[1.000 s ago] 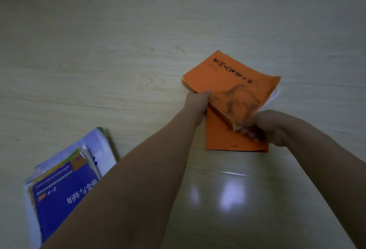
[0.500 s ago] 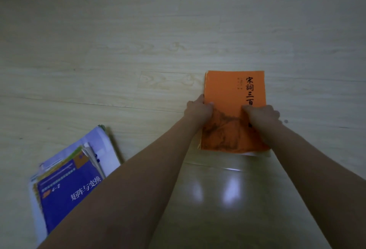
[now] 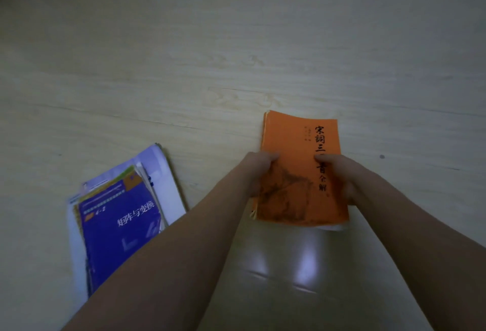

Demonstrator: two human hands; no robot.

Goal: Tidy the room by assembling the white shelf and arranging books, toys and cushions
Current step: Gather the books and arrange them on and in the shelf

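Head cam, dim light. Orange book (image 3: 297, 167) held face up by both hands over a pale wood floor (image 3: 236, 41). Left hand (image 3: 256, 172) grips its left edge, thumb on the cover; right hand (image 3: 339, 172) grips the right edge, thumb across the black vertical title characters. Lower cover has a dark ink-style drawing. More orange covers and white page edges show under the top one, at the left side and bottom right corner. Well to the left, apart from the hands, a messy book pile (image 3: 118, 225) on the floor, blue cover on top, partly hidden by the left forearm. Light glare on the floor just below the orange book.
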